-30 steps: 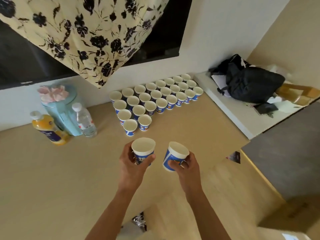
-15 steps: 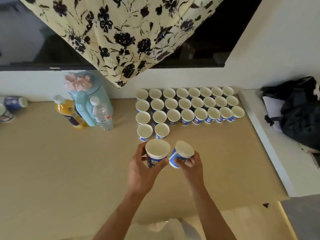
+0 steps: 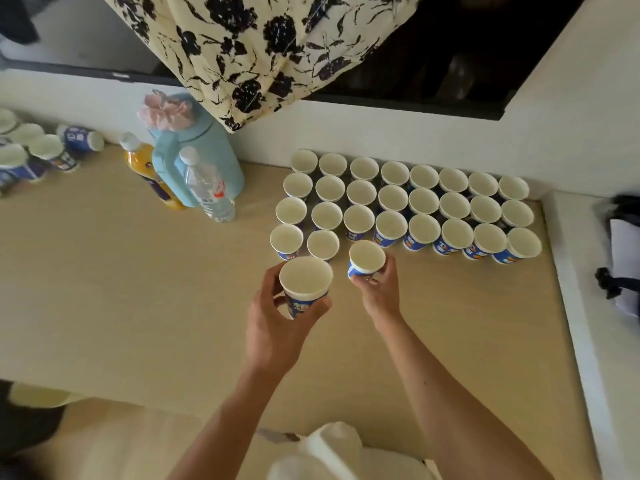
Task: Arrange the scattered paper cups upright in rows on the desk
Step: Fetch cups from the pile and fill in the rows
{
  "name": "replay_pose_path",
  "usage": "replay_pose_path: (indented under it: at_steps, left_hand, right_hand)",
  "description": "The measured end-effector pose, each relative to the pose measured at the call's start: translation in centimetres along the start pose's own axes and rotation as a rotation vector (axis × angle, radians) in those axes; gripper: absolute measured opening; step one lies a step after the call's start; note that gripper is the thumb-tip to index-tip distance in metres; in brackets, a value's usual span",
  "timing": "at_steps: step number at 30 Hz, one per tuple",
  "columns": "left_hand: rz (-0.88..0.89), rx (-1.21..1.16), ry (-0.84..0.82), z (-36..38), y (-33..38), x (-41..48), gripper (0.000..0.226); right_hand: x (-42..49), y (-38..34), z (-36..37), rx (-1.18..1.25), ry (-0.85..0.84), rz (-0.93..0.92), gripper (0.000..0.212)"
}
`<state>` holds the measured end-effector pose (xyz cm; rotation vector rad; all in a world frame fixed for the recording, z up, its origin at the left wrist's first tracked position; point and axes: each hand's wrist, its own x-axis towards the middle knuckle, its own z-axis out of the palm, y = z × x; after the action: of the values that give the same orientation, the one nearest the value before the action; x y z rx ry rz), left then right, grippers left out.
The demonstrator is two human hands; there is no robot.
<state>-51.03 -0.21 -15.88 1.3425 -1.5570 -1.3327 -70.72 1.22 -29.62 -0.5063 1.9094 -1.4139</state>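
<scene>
My right hand (image 3: 379,289) grips a paper cup (image 3: 366,259) at the gap in the near row, close to the standing cups (image 3: 391,197). My left hand (image 3: 277,317) holds a second cup (image 3: 305,282) over the desk (image 3: 121,289). Setting either down carelessly could nudge neighbours and topple the tight rows.

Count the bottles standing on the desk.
2: an orange drink bottle just left of the blue jug, and a clear water bottle in front of the jug. Others may be hidden behind it.

Beige desk (image 3: 121,289) with cup rows (image 3: 391,197), bottles (image 3: 207,188), jug (image 3: 207,143)
</scene>
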Motion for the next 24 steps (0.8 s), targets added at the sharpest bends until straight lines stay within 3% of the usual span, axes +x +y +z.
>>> replay_pose_path:
  at_steps: [24]
  left_hand:
    - [-0.044, 0.083, 0.041, 1.5, 0.2, -0.5, 0.06]
  right_hand:
    - [6.0, 3.0, 2.2, -0.009, -0.064, -0.034, 0.069]
